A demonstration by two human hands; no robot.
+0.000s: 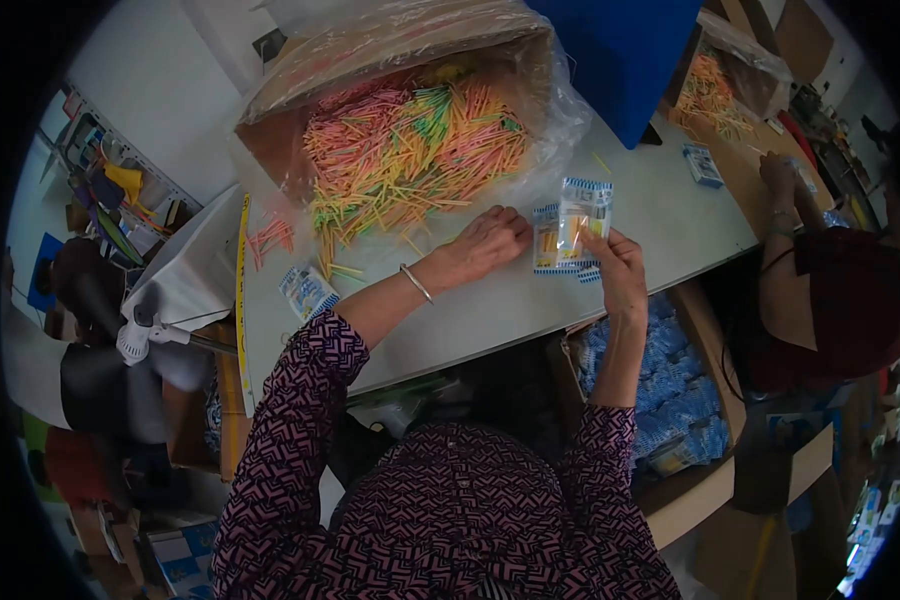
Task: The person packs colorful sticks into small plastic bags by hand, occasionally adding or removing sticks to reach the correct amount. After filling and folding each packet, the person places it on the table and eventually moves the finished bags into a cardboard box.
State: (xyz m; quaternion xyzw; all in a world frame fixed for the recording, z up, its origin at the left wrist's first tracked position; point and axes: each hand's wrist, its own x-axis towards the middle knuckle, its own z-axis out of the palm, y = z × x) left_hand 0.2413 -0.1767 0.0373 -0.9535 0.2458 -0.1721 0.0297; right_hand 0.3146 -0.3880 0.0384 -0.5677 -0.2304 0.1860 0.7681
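Note:
My right hand [618, 262] pinches a small clear packet [584, 208] with blue-white edges and yellow and orange sticks inside. Under and beside it, more such packets [546, 240] lie on the white table [450, 325]. My left hand [490, 240], a bangle on its wrist, rests just left of the packets with its fingers curled; what they hold, if anything, is hidden. Beyond it lies a heap of pink, yellow and green sticks [420, 150], spilling from a plastic-lined box [270, 150]. Another blue-white packet [308, 290] lies at the table's left.
Below the table's right edge, an open carton [715, 375] holds blue packets [670, 390]. A blue panel [620, 60] stands at the back. To the right, a co-worker [840, 300] sits by another stick heap [710, 95]. A fan [135, 340] stands at left.

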